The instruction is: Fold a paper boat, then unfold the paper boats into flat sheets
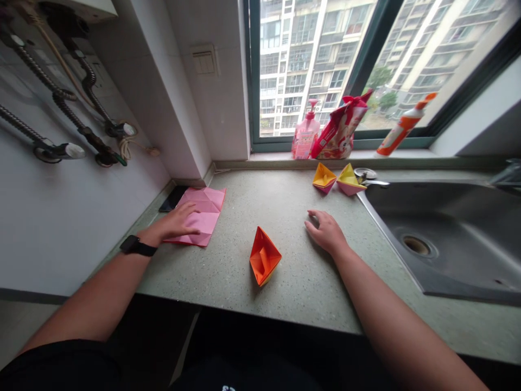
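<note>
My left hand is over a creased pink sheet of paper at the left of the counter. Its fingers are spread; whether they touch the paper I cannot tell. My right hand rests on the counter with its fingers apart and nothing in them. Between the two hands, nearer the front edge, sits an orange folded paper boat, with a bit of yellow on its lower side. Beyond my right hand are a yellow-orange paper boat and a yellow and pink paper boat, side by side.
A dark flat object lies partly under the pink paper by the wall. At right is a steel sink. On the window sill stand a pink pump bottle, a red packet and an orange-white bottle. Hoses and valves line the left wall.
</note>
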The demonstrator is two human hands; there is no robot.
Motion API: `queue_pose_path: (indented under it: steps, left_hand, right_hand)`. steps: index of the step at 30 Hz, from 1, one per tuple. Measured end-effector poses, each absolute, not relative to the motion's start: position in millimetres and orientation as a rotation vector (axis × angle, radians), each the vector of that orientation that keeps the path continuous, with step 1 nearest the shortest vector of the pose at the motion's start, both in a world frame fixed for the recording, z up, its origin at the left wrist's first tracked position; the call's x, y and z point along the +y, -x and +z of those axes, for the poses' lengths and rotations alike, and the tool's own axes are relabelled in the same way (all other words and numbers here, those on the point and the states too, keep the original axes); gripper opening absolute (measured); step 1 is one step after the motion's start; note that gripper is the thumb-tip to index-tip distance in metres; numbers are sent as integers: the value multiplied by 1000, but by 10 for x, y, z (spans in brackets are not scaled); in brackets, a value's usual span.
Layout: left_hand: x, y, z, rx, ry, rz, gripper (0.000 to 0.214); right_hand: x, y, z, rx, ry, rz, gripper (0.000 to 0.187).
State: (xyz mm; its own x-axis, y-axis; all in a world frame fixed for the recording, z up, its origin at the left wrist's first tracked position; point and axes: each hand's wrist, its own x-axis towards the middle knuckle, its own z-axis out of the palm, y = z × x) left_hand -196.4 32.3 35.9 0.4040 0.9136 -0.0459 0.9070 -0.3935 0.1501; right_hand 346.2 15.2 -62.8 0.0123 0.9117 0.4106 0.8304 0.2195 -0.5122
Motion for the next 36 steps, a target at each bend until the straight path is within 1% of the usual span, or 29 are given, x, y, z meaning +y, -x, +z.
queue_pose_path:
  steps: [2, 3, 9, 17, 23, 29, 33, 36]
  left_hand:
    - [176, 2273, 436, 1679, -2446, -59, 85]
    - [107, 2399, 465, 1718, -2422, -109, 87]
    - [-133, 2704, 496, 1768, -2454, -257, 74]
    - [-197, 2621, 458, 1713, -2567, -185, 69]
    - [-189, 2577, 431, 1756, -2543, -264, 67]
    - [-243, 2390, 351, 1571, -2659, -163, 79]
    - [-241, 2253, 286, 1411, -2743, -66, 74]
    - [-226, 2183, 257, 1348, -2765, -6, 66]
  right_hand:
    - [164, -3473, -645, -1819, 1609, 151, 43]
    - [170, -3479, -654, -1820, 1607, 150, 42]
    - [190, -3509, -684, -1836, 1594, 150, 42]
    - [174, -3507, -675, -1849, 1588, 137, 41]
    - [177, -3509, -666, -1856, 1595, 144, 44]
    - [177, -3511, -662, -1849, 1602, 147, 41]
    - [176, -3513, -655, -1849, 1609, 152, 43]
    - [174, -3514, -652, -1844, 1614, 158, 43]
